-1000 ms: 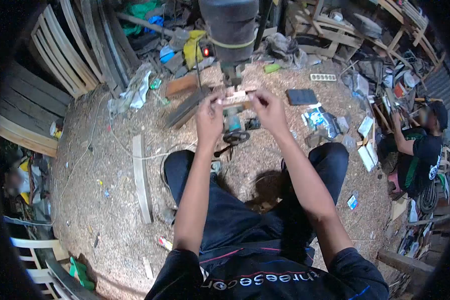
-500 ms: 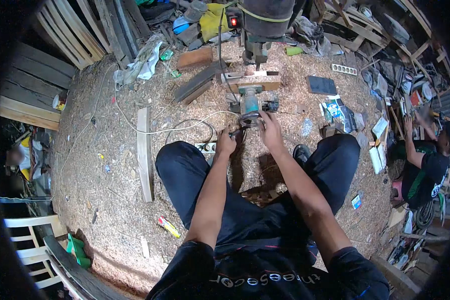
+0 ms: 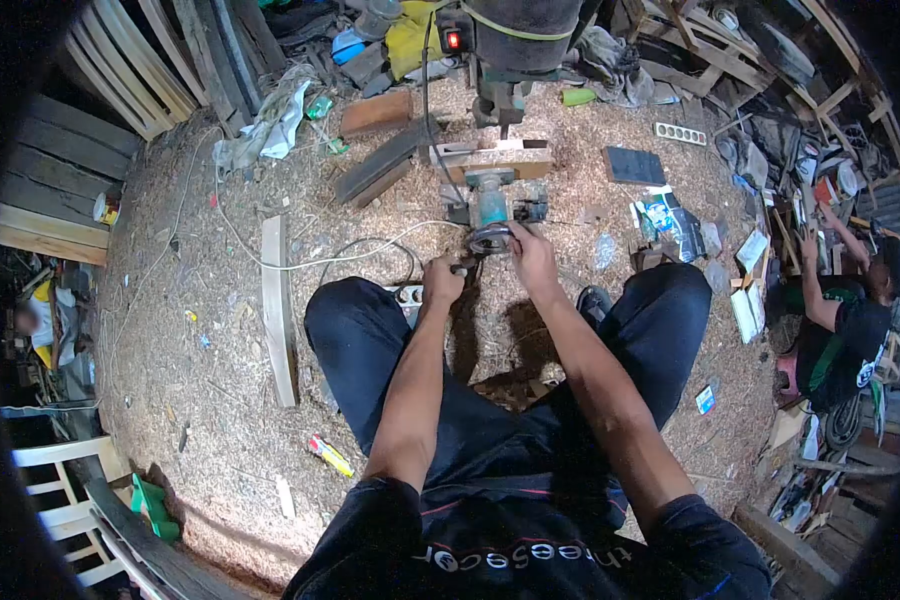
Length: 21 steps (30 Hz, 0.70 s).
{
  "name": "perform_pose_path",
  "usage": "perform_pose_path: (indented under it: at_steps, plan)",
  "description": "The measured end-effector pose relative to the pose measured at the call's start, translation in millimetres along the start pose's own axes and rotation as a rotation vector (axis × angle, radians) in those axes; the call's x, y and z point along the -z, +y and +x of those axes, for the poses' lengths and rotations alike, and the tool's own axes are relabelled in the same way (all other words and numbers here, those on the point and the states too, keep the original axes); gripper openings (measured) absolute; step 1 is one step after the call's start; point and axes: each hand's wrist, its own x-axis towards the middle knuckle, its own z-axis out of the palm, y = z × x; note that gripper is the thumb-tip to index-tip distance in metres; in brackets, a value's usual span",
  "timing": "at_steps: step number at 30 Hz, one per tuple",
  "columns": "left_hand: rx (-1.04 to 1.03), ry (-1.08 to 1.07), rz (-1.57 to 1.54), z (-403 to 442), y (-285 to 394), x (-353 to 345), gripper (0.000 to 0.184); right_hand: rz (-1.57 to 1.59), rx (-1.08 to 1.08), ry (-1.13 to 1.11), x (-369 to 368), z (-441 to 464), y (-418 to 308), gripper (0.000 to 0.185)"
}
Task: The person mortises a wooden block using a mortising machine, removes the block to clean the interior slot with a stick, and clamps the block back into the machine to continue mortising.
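Note:
A drilling machine with a large dark motor housing (image 3: 525, 40) stands in front of me, its bit pointing down over a wooden block (image 3: 510, 160). Beneath the block is a teal vise (image 3: 492, 205) with a round handwheel (image 3: 490, 238) at its near end. My right hand (image 3: 532, 262) is closed on the right side of the handwheel. Just left of the wheel, my left hand (image 3: 444, 282) is wrapped round a dark handle (image 3: 460, 269). A small wooden piece (image 3: 455, 149) lies at the block's left end.
Left of the machine lie a dark beam (image 3: 382, 165) and a reddish block (image 3: 376, 113). A long board (image 3: 278, 310) and a pale cable (image 3: 370, 258) are on the shavings-covered floor. A dark slab (image 3: 633, 165) lies right. Another person (image 3: 835, 320) sits at far right.
Both hands have come down from the wooden block to the handwheel and the handle near it. The wooden block now shows uncovered under the bit. The view has shifted.

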Motion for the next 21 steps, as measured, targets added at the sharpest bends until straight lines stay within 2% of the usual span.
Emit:
perform_pose_path:
  at_steps: [7,10,13,17,20,21]
  plan:
    - [-0.054,0.059,0.009,-8.3,13.6,-6.4,0.027,0.065,0.073,0.027,4.4,-0.5,3.7,0.029]
    - [-0.142,0.076,0.063,-10.5,18.2,-7.9,0.026,0.108,0.073,0.035,6.4,-0.1,4.7,0.029]
    - [-0.352,0.142,0.077,-14.1,31.1,-16.0,0.026,0.125,0.066,0.057,9.1,-1.4,5.1,0.029]
    - [-0.249,0.022,0.115,-21.7,45.8,-11.5,0.031,0.125,0.054,0.040,11.3,-1.0,10.5,0.029]
    - [-0.185,-0.031,0.287,-27.0,52.0,-17.2,0.034,0.107,0.072,0.037,11.4,-2.0,9.3,0.032]
    - [-0.238,0.008,0.313,-31.2,56.9,-15.3,0.035,0.094,0.056,0.022,13.8,-2.3,7.2,0.033]
